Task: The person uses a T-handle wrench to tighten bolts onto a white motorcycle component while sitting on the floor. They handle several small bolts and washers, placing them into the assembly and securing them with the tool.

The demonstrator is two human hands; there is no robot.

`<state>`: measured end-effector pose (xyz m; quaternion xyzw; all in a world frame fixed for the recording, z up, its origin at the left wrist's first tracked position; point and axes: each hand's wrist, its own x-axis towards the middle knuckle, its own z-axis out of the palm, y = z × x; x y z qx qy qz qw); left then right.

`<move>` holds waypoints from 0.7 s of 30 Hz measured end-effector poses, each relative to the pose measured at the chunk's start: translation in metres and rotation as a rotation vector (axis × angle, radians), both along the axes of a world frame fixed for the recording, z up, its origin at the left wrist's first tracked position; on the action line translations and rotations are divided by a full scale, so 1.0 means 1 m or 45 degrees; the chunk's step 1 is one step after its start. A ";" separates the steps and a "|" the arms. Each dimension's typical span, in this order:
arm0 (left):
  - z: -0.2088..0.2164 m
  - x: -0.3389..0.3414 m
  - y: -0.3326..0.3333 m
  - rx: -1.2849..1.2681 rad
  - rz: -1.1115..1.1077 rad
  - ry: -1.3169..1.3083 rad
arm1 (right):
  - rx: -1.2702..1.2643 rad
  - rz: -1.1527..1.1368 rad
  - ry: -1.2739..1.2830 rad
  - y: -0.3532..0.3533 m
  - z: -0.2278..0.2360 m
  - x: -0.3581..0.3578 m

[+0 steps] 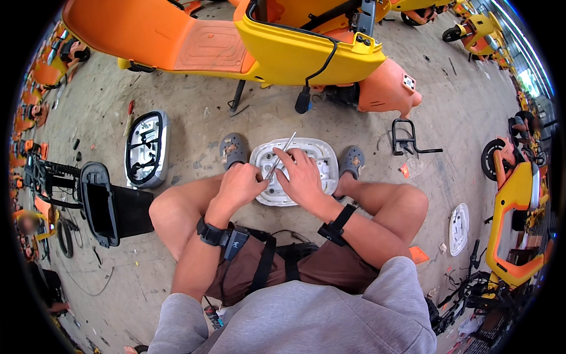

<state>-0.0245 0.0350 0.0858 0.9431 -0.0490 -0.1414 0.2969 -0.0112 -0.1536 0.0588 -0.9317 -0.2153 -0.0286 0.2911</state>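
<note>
A white plastic seat-like panel (329,166) with ribs and holes lies on the floor between my feet. Over it slants a thin metal rod-like tool (290,141); its exact kind is not clear. My left hand (240,186) is closed round the tool's lower end, at the panel's left edge. Above the panel's middle, my right hand (303,176) has bent fingers and thumb against the tool's shaft. Its palm side is hidden, as is part of the panel under both hands.
Across the far side stands a yellow and orange scooter body (306,53). To the left are a white and black panel (160,171), a red-handled screwdriver (130,112) and a black bin (130,209). At right lie a black metal bracket (407,144) and a small white panel (458,230).
</note>
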 end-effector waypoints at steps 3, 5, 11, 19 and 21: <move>-0.004 0.000 0.001 -0.098 -0.050 0.055 | 0.130 0.011 0.228 0.003 -0.009 -0.003; -0.005 -0.002 0.000 -0.148 -0.073 0.068 | 0.205 0.060 0.222 0.004 -0.015 -0.005; 0.000 0.001 0.004 -0.277 0.096 -0.028 | 0.120 0.142 0.205 0.004 0.001 -0.002; -0.013 0.000 -0.001 -0.001 0.051 -0.208 | -0.077 0.348 -0.248 -0.008 -0.018 0.004; -0.010 0.000 -0.002 0.066 0.025 -0.104 | -0.084 0.280 -0.308 -0.006 -0.013 0.001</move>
